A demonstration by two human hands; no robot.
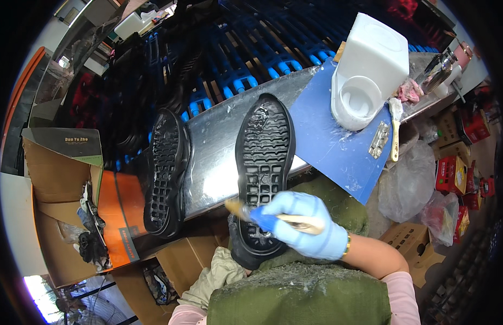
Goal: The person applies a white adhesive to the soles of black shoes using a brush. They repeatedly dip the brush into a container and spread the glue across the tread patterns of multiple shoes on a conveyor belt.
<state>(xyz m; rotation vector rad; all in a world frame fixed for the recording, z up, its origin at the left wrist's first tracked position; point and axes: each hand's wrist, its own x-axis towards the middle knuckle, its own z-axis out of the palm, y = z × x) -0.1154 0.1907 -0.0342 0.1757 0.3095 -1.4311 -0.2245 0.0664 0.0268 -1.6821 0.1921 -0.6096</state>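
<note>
My right hand (326, 237), in a light blue glove, is closed around a paintbrush (303, 222) with a pale wooden handle. Its tan bristles hover over or touch the heel half of a black shoe sole (265, 146); which of the two, I cannot tell. Tread side up, the sole shows wet, shiny patches near its toe and heel. Beneath the heel end, only a bit of my left hand (247, 272) shows beside the beige sleeve, holding the sole while its fingers stay hidden. Another black sole (166, 173) stands to the left along the metal table (211, 157).
A white plastic container (373, 49) sits on a blue sheet (327, 130) at the right, beside another brush (395, 127). Behind the table runs a blue-and-black roller conveyor (246, 59). An open cardboard box (56, 179) is at left; plastic bags (406, 179) lie at right.
</note>
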